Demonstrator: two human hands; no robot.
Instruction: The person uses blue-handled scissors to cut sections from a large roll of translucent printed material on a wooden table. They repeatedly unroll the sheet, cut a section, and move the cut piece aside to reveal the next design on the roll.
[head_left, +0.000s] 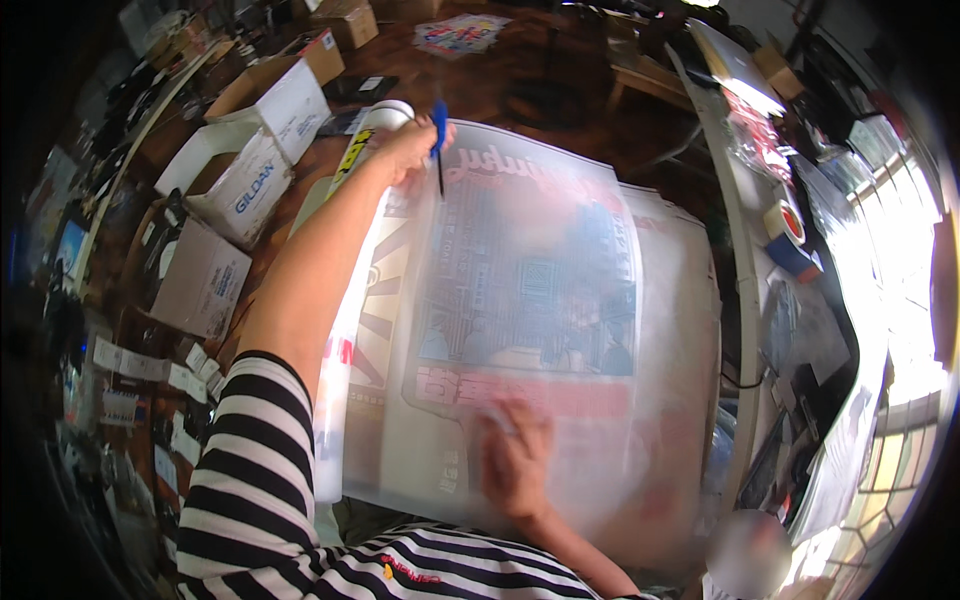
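At the far left edge of a translucent film sheet [665, 300], my left hand [405, 152] is closed on blue-handled scissors [440, 125]. Their thin dark blade points back toward me over the film. Beside that hand a long white roll [345, 380] runs along the sheet's left side. Through the film a large printed design [540, 285] shows, with a blue-grey picture and red lettering. My right hand [515, 460] is over the near part of the sheet, below the design's red band. Its fingers are blurred, so their hold cannot be made out.
Several open cardboard boxes [235, 195] stand on the left. A cluttered bench [740, 270] runs along the right, with a tape roll [785, 222] on it. A colourful printed sheet [462, 34] lies on the brown floor beyond.
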